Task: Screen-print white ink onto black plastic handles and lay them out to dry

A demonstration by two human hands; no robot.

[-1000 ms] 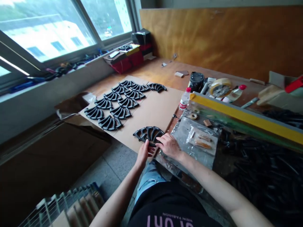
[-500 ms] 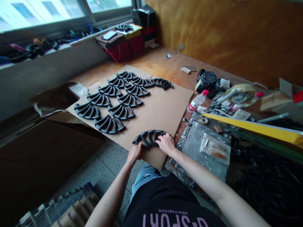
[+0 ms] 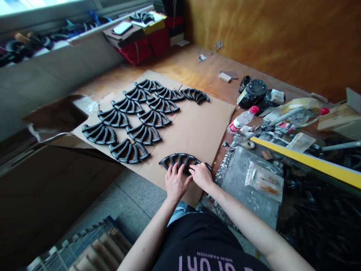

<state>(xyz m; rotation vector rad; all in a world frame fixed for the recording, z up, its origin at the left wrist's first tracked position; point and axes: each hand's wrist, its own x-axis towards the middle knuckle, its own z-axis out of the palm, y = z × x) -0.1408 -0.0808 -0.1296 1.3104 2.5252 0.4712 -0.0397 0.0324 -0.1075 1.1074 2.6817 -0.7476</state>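
Observation:
A fan-shaped row of black curved tube-like pieces (image 3: 180, 157) lies near the front edge of a flat cardboard sheet (image 3: 194, 126). Across the row's near side my left hand (image 3: 176, 182) rests with its fingers spread, the tips touching the pieces. My right hand (image 3: 201, 176) is beside it, fingers bent onto the row's right part and hiding some of it. Thumb and fingers of the two hands come close together at the middle. Farther back on the same cardboard, several similar black fans (image 3: 129, 150) lie in overlapping lines.
To the right are a red-capped bottle (image 3: 243, 118), black jars (image 3: 255, 90), a tape roll (image 3: 248, 144) and a grey board with a plastic bag (image 3: 262, 178). A yellow-edged bin (image 3: 310, 156) holds many black pieces. Red boxes (image 3: 138, 49) stand at the back.
My left hand has moved from the row's left end to its middle, its fingers spreading over the pieces. The right hand stays at the right part. The view has shifted slightly.

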